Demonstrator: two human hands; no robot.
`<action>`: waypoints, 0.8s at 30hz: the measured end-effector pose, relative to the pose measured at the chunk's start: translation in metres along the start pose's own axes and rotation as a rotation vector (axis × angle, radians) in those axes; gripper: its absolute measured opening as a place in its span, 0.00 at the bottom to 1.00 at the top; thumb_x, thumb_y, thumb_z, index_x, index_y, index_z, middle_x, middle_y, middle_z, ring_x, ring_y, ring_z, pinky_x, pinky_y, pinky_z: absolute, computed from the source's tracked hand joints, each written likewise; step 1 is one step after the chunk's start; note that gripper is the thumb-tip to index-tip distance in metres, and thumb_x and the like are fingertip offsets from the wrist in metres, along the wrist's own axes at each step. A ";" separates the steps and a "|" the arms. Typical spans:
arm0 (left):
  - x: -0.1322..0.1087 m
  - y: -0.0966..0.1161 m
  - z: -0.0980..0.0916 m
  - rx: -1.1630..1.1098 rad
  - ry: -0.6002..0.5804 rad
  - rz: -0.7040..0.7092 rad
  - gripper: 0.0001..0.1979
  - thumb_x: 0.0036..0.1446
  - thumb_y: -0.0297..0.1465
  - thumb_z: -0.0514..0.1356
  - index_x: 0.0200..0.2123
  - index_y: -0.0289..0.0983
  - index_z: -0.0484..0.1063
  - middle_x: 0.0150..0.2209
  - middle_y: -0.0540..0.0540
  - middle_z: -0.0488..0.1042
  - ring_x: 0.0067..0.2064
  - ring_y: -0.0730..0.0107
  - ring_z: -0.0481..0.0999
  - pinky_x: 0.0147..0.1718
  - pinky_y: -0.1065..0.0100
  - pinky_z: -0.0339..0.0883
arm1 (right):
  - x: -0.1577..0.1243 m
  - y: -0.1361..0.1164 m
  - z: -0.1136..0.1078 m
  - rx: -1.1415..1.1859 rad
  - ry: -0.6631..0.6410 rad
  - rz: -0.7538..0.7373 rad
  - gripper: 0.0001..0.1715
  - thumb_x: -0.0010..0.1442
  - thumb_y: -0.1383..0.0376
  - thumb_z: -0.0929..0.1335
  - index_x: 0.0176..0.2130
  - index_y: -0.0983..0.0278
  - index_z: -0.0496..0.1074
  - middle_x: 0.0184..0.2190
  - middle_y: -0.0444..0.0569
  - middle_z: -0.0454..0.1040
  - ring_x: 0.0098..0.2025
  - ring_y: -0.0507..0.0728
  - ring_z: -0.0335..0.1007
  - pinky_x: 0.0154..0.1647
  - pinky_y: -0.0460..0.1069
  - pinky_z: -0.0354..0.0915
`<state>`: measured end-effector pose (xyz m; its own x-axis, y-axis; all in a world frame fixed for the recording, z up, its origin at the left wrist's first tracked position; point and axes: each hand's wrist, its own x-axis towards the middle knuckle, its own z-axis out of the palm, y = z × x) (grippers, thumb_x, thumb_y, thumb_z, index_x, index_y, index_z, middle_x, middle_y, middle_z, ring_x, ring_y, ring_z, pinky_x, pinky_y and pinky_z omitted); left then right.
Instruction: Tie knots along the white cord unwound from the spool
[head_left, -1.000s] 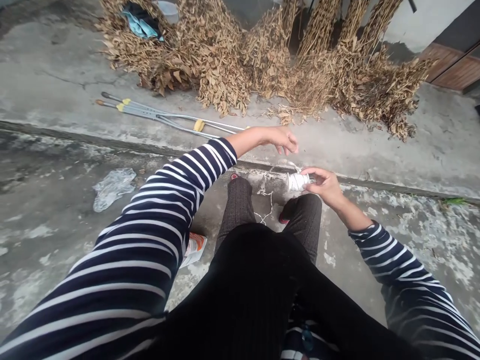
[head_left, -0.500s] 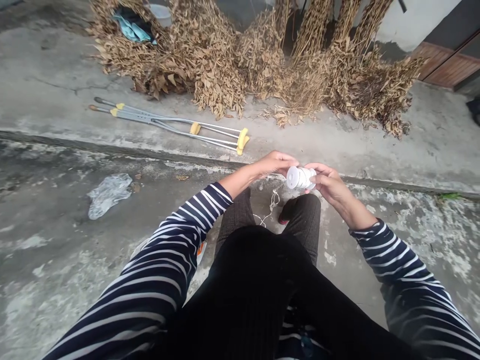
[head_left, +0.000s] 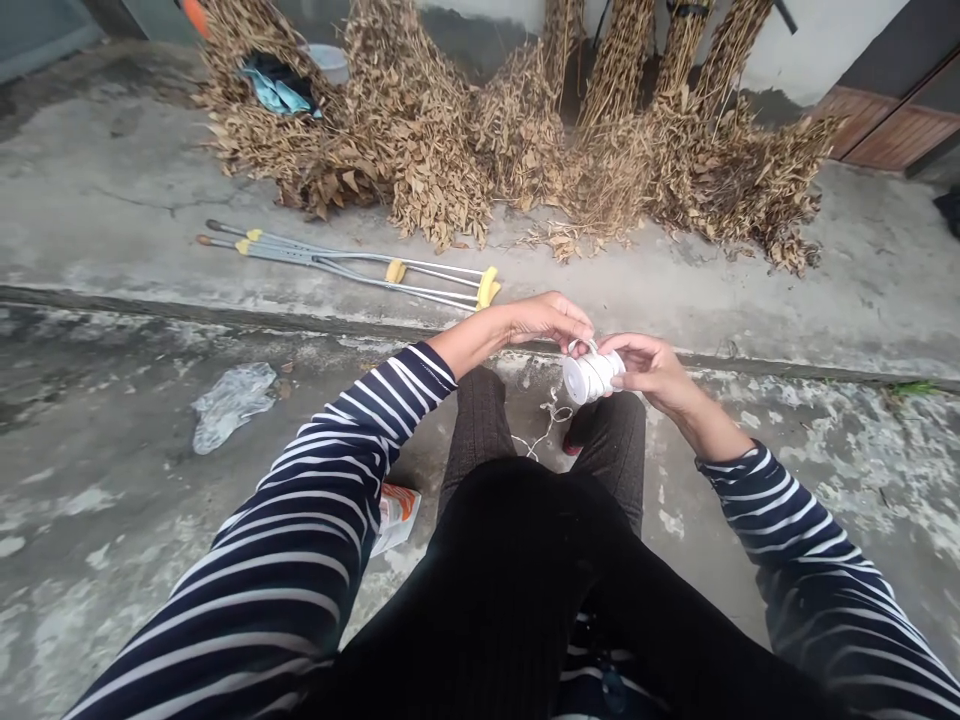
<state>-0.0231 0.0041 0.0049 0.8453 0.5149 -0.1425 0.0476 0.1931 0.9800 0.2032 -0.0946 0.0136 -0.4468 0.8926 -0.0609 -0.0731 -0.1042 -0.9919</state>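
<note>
A white spool wound with white cord is tilted in front of me, its round flange facing left. My right hand grips it from the right, thumb and fingers around its far end. At the spool's upper edge, my left hand pinches a bit of the white cord; the fingertips partly hide it. More loose white cord hangs or lies in a tangle below the spool, between my legs; which of the two I cannot tell.
A pair of crutches with yellow pads lies on the raised concrete step. Dried plants lean against the wall. A crumpled plastic bag is on the ground at left, and a white-and-orange box stands beside my left leg.
The spool has shifted slightly left and down and turned a little. My left fingers now hold cord up at its top edge. The view has tilted a little, showing more of the box.
</note>
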 end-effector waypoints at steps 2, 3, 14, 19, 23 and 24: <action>-0.001 0.005 0.000 0.075 0.007 0.011 0.08 0.51 0.33 0.72 0.30 0.32 0.83 0.27 0.43 0.80 0.29 0.73 0.78 0.31 0.71 0.69 | 0.002 0.001 0.001 0.000 -0.009 -0.015 0.20 0.44 0.66 0.82 0.40 0.62 0.81 0.40 0.48 0.81 0.34 0.53 0.74 0.30 0.48 0.77; -0.001 0.008 0.000 0.113 0.025 0.018 0.08 0.52 0.32 0.71 0.30 0.32 0.83 0.27 0.43 0.80 0.29 0.73 0.78 0.31 0.72 0.69 | 0.002 0.002 0.002 0.007 -0.007 -0.015 0.21 0.45 0.66 0.82 0.40 0.61 0.81 0.40 0.48 0.81 0.34 0.53 0.74 0.29 0.48 0.77; -0.002 0.006 0.021 0.252 0.419 0.095 0.08 0.56 0.29 0.67 0.28 0.30 0.81 0.25 0.47 0.78 0.25 0.78 0.71 0.28 0.75 0.64 | 0.013 0.010 0.003 0.129 0.067 -0.043 0.22 0.43 0.64 0.82 0.40 0.61 0.82 0.39 0.47 0.81 0.35 0.54 0.76 0.28 0.47 0.76; 0.006 0.003 0.020 0.265 0.419 0.096 0.13 0.56 0.33 0.67 0.23 0.31 0.75 0.19 0.52 0.71 0.20 0.81 0.63 0.23 0.75 0.54 | 0.016 0.010 0.000 0.157 0.043 -0.068 0.21 0.44 0.65 0.82 0.40 0.61 0.81 0.37 0.46 0.80 0.33 0.54 0.75 0.25 0.48 0.77; 0.006 0.007 0.017 0.133 0.347 0.063 0.14 0.53 0.37 0.70 0.26 0.31 0.78 0.22 0.52 0.72 0.23 0.79 0.66 0.26 0.74 0.58 | 0.015 0.004 -0.001 0.183 0.047 -0.074 0.21 0.43 0.64 0.82 0.40 0.60 0.81 0.36 0.45 0.79 0.32 0.53 0.74 0.24 0.48 0.76; 0.004 0.007 0.016 0.092 0.335 0.056 0.13 0.51 0.37 0.71 0.28 0.31 0.79 0.23 0.51 0.74 0.25 0.79 0.68 0.28 0.74 0.60 | 0.014 0.002 -0.001 0.193 0.048 -0.076 0.22 0.43 0.63 0.82 0.39 0.60 0.81 0.36 0.45 0.79 0.32 0.53 0.74 0.24 0.48 0.76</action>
<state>-0.0109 -0.0063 0.0137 0.6271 0.7710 -0.1105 0.0661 0.0886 0.9939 0.1972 -0.0816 0.0104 -0.3912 0.9203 0.0035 -0.2762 -0.1137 -0.9544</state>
